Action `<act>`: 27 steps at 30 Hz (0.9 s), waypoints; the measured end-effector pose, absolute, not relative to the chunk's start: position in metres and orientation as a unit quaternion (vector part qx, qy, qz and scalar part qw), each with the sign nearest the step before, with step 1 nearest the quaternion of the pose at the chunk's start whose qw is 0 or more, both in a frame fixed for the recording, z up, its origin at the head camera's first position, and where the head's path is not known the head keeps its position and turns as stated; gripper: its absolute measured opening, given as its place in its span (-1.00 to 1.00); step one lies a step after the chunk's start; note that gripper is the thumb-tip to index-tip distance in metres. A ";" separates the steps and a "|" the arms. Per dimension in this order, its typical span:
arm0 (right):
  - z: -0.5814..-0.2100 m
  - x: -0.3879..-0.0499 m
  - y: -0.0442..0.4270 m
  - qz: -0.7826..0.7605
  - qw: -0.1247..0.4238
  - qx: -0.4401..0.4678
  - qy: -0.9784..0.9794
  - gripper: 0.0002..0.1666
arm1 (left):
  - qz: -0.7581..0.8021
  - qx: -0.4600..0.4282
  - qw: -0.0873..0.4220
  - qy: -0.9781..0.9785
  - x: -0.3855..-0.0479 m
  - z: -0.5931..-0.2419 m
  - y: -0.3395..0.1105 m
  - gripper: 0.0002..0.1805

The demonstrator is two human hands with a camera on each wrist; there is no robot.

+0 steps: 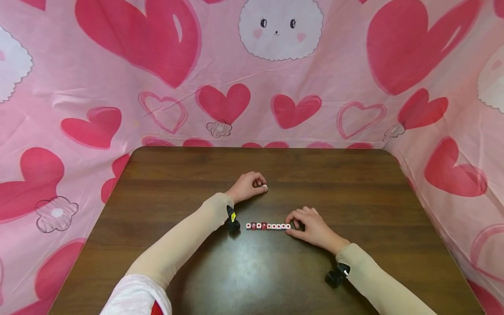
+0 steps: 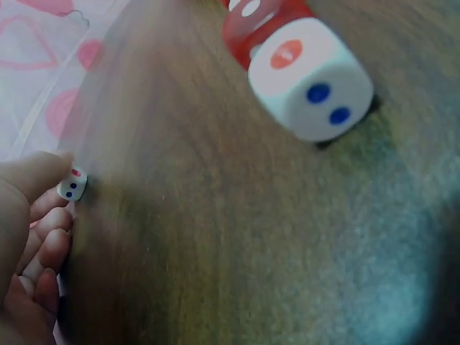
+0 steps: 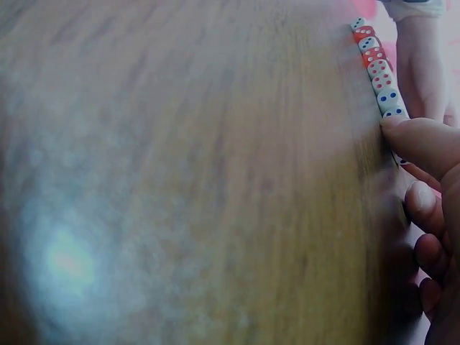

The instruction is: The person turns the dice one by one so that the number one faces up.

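Note:
A straight row of small dice (image 1: 274, 226) lies on the brown wooden table, with white and red ones alternating at its left end and only white ones towards the right. My right hand (image 1: 313, 227) pinches the white die (image 1: 288, 226) at the row's right end between thumb and forefinger. Beyond the row and to its left, my left hand (image 1: 246, 187) holds a single white die (image 2: 72, 188) between thumb and forefinger, at or close to the tabletop. The left wrist view shows a nearby white die (image 2: 313, 80) of the row with a red one (image 2: 262, 25) behind it.
The wooden table (image 1: 177, 170) has rounded far corners. Pink cloth (image 1: 260, 74) printed with hearts hangs behind it and along both sides. A black wrist camera (image 1: 233, 224) on the left arm sits close to the row's left end; another (image 1: 335, 276) hangs from the right wrist.

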State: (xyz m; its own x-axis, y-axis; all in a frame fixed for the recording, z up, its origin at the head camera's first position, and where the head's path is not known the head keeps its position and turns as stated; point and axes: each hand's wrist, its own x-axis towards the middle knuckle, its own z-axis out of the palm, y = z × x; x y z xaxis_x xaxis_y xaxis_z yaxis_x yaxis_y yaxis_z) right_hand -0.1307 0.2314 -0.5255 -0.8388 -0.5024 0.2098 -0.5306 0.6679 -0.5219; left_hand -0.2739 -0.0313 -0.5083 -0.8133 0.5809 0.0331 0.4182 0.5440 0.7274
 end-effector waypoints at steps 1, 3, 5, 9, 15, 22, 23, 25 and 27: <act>-0.525 -0.131 0.231 0.294 0.021 0.281 -0.914 -0.71 | 0.383 0.285 0.106 0.872 -0.274 -0.508 -0.031 -0.80; -0.525 -0.131 0.231 0.295 0.020 0.281 -0.913 -0.72 | 0.384 0.285 0.104 0.872 -0.274 -0.508 -0.032 -0.82; -0.525 -0.131 0.231 0.297 0.019 0.281 -0.913 -0.72 | 0.381 0.288 0.103 0.873 -0.274 -0.508 -0.032 -0.85; -0.526 -0.131 0.231 0.300 0.025 0.285 -0.910 -0.72 | 0.378 0.301 0.101 0.870 -0.273 -0.508 -0.033 -0.85; -0.526 -0.131 0.232 0.299 0.025 0.284 -0.911 -0.71 | 0.383 0.307 0.094 0.866 -0.271 -0.509 -0.033 -0.82; -0.526 -0.130 0.233 0.304 0.025 0.282 -0.910 -0.70 | 0.349 0.295 0.082 0.886 -0.266 -0.509 -0.026 -0.85; -0.526 -0.130 0.232 0.304 0.025 0.283 -0.910 -0.70 | 0.343 0.293 0.084 0.888 -0.266 -0.508 -0.025 -0.84; -0.526 -0.130 0.232 0.304 0.026 0.284 -0.909 -0.70 | 0.334 0.292 0.088 0.892 -0.264 -0.507 -0.024 -0.84; -0.527 -0.130 0.233 0.303 0.030 0.287 -0.908 -0.70 | 0.332 0.290 0.089 0.893 -0.264 -0.507 -0.023 -0.85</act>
State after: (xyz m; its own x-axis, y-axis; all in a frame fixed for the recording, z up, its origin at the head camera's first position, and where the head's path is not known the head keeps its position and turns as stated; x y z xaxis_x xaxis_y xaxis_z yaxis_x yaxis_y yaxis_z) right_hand -0.1305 0.2325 -0.5267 -0.8338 -0.5030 0.2273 -0.5388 0.6523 -0.5331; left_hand -0.2636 -0.0232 -0.5074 -0.8155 0.5778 0.0336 0.4597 0.6113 0.6442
